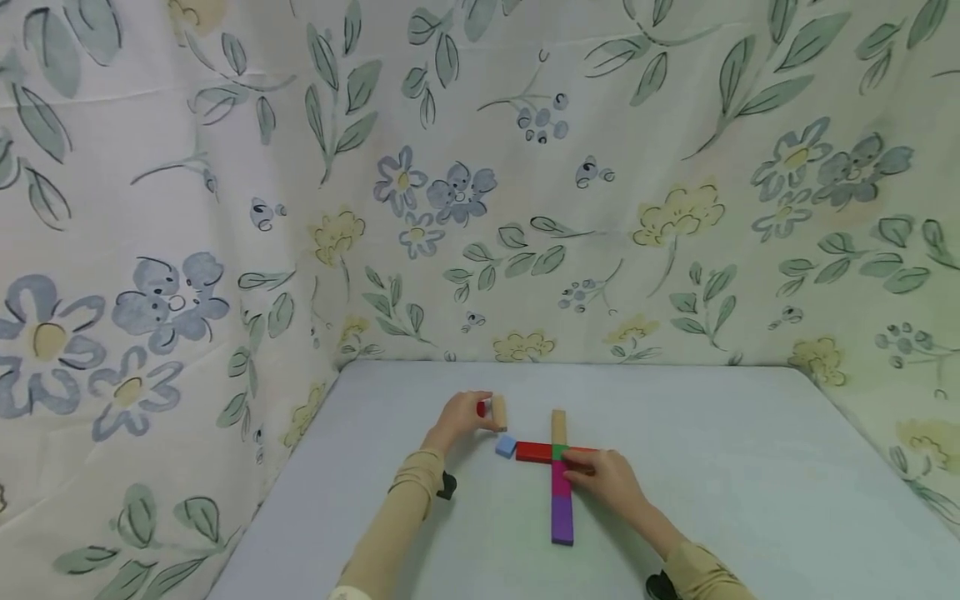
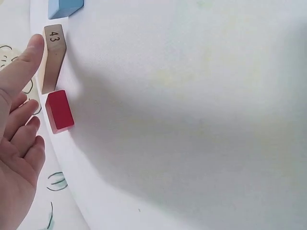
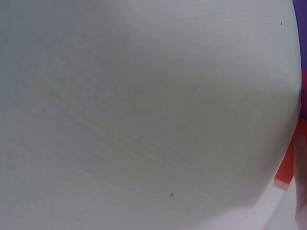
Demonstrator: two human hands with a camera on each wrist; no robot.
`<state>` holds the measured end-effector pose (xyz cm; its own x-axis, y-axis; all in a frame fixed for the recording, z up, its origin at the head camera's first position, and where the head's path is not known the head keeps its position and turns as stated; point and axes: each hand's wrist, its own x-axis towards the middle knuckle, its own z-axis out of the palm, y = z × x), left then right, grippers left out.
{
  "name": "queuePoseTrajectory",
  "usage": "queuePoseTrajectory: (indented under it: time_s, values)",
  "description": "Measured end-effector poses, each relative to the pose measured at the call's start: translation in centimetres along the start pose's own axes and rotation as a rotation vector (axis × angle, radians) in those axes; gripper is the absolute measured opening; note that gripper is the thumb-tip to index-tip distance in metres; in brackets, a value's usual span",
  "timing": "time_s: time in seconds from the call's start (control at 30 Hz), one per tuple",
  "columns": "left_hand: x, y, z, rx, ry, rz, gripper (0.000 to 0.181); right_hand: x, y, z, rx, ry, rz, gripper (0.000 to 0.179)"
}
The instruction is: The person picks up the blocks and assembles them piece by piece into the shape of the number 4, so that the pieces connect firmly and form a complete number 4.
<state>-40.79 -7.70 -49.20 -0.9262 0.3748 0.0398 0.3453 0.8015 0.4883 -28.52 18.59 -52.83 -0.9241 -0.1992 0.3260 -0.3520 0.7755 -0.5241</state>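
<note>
In the head view, my left hand [image 1: 459, 419] is beside a plain wooden block [image 1: 500, 413] and a small red block [image 1: 482, 408]. The left wrist view shows the thumb at the edge of the wooden block [image 2: 53, 57], marked 43, with the loosely bent fingers apart from it. A red block [image 2: 60, 111] lies by its end. My right hand [image 1: 611, 477] rests its fingertips on a cross of blocks, around the green block [image 1: 557, 452] and magenta block [image 1: 560, 479]. One finger lies along an orange-red block [image 3: 286, 167] in the right wrist view.
The cross also has a purple block [image 1: 562, 521] at its near end, a tan block [image 1: 558, 425] at its far end and a red block [image 1: 533, 452] as its left arm. A blue block [image 1: 506, 447] sits just left. Floral cloth [image 1: 480, 208] hangs behind the white table [image 1: 712, 433].
</note>
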Motion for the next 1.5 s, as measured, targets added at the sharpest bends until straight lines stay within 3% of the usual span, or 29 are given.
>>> queuePoseTrajectory:
  time_s: [0.6, 0.8, 1.2, 1.5]
  values:
    - [0.97, 0.28, -0.36, -0.014, -0.112, 0.006, 0.071, -0.01, 0.07, -0.14, 0.000, 0.021, -0.044, 0.034]
    - [1.00, 0.19, -0.35, -0.015, -0.092, 0.024, 0.069, -0.03, -0.06, -0.18, 0.005, 0.026, -0.047, 0.033]
    - [0.62, 0.02, 0.14, -0.082, -0.024, -0.011, 0.070, -0.06, -0.13, -0.16, 0.009, 0.003, -0.020, 0.034]
    - [0.84, 0.15, -0.58, -0.108, -0.004, -0.012, 0.071, -0.03, -0.16, -0.22, 0.004, -0.001, -0.013, 0.034]
